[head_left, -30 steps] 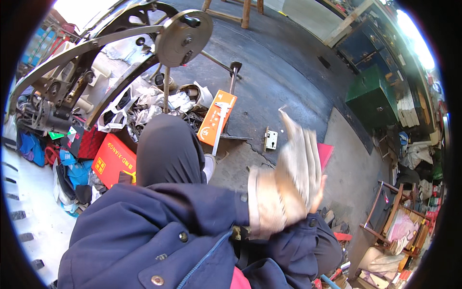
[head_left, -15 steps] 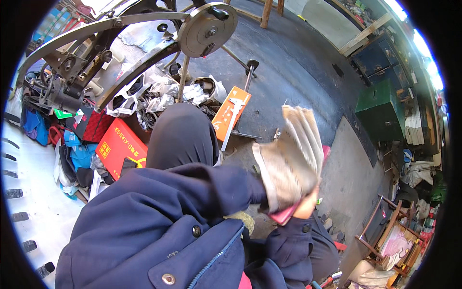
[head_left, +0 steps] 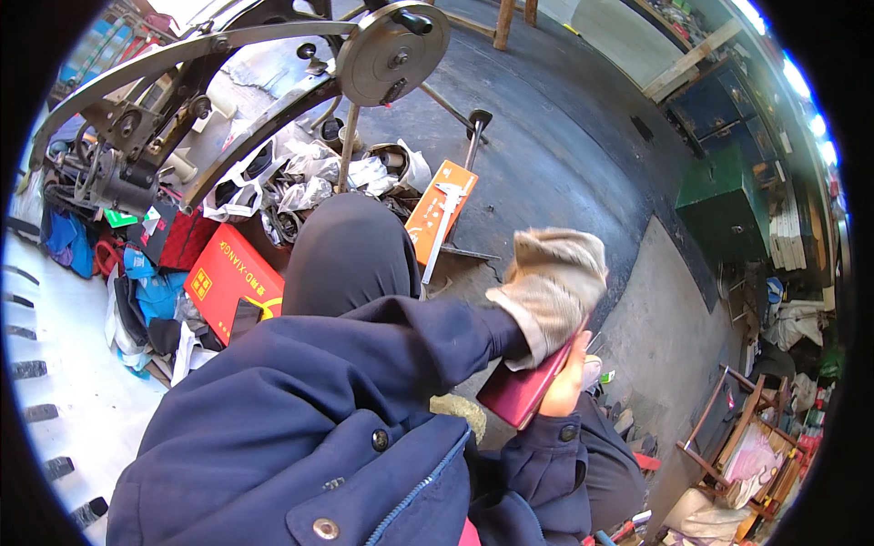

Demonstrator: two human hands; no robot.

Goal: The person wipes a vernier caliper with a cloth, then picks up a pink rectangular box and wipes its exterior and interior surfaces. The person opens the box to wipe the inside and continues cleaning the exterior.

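My left hand (head_left: 557, 289) wears a loose beige work glove. It lies over the upper end of a glossy maroon flat object (head_left: 521, 393) and seems to touch it. The glove looks bunched and its fingers are bent out of sight, so whether it grips anything is unclear. Bare and partly hidden, my right hand (head_left: 568, 375) closes round the right side of that maroon object and holds it tilted. What kind of thing it is cannot be made out. Both hands are above the floor, to the right of my knee (head_left: 353, 246).
A metal hand-crank machine with a round wheel (head_left: 393, 55) stands front left. A caliper (head_left: 442, 223) rests on an orange box (head_left: 428, 214). Left of my knee are a red box (head_left: 228, 278) and cluttered bags. A green box (head_left: 724, 209) and a wooden-framed stool (head_left: 746, 428) are right.
The gloved left hand has turned and its fingers, stretched upward before, are now bent away. More of the maroon object shows below the glove, still in my right hand.
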